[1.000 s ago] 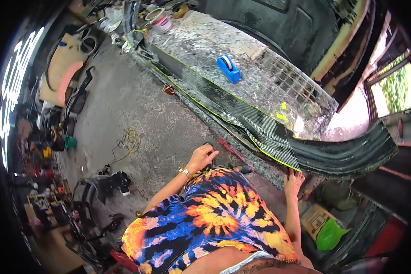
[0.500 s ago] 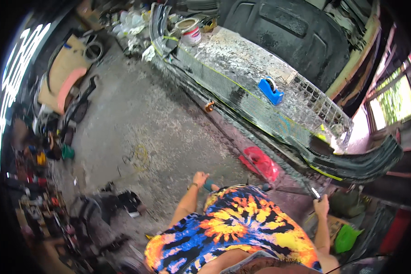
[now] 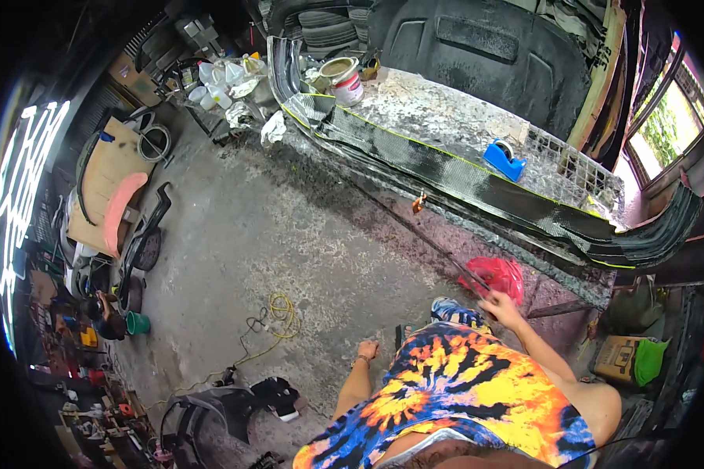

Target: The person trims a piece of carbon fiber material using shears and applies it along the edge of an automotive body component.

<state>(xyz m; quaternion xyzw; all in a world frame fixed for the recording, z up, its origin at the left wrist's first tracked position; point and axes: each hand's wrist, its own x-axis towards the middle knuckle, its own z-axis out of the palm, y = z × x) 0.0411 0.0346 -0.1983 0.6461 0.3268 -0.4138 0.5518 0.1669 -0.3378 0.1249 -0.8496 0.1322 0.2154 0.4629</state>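
Note:
My right hand (image 3: 503, 308) is closed in front of a red plastic bag (image 3: 499, 275), below the workbench's front edge. Its fingers curl around something I cannot make out; a dark bar under the bench runs up to the same spot in the picture. Low at my side, my left hand (image 3: 367, 350) hangs with fingers curled, and nothing shows in it. Along the bench lies a long curved moulded panel (image 3: 446, 166), covered in black woven fabric with yellow-green edging. An orange clamp (image 3: 419, 203) sits at the bench's front edge. Neither hand touches the panel.
On the workbench (image 3: 414, 98) stand a white tub (image 3: 344, 82) and a blue tape dispenser (image 3: 504, 160). A yellow cable (image 3: 283, 316) coils on the floor. Black car parts (image 3: 211, 414) lie lower left. A person (image 3: 108, 316) appears beside a green bucket (image 3: 138, 324). A cardboard box (image 3: 614, 359) sits right.
My right hand has moved left from the bench's right end, and the bright object at its fingertips no longer shows. My view has shifted; my left hand still hangs low.

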